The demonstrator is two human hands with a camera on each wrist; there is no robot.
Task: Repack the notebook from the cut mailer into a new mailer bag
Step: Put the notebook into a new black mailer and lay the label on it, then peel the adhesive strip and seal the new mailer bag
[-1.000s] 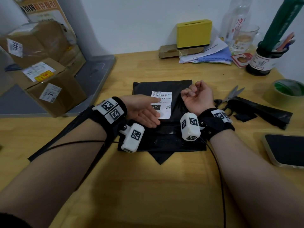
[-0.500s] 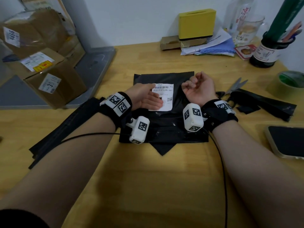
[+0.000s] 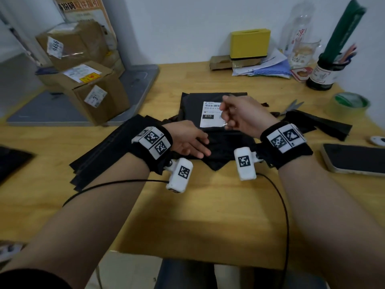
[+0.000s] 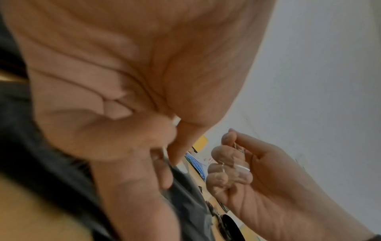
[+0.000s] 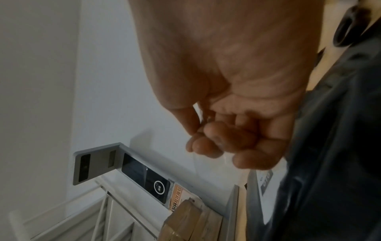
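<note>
The labelled mailer (image 3: 214, 130) looks packed; beside its label (image 3: 210, 117), right hand (image 3: 242, 115) pinches a clear strip (image 4: 242, 168), left hand (image 3: 188, 140) flat, sealing remains.

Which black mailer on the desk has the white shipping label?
The flat black mailer in the middle, under both hands. The stack of mailers to its left and the cut strip beside the scissors carry none.

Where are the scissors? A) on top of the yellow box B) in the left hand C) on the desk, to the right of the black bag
C: the scissors lie on the desk right of the black bag, beyond the right hand.
</note>
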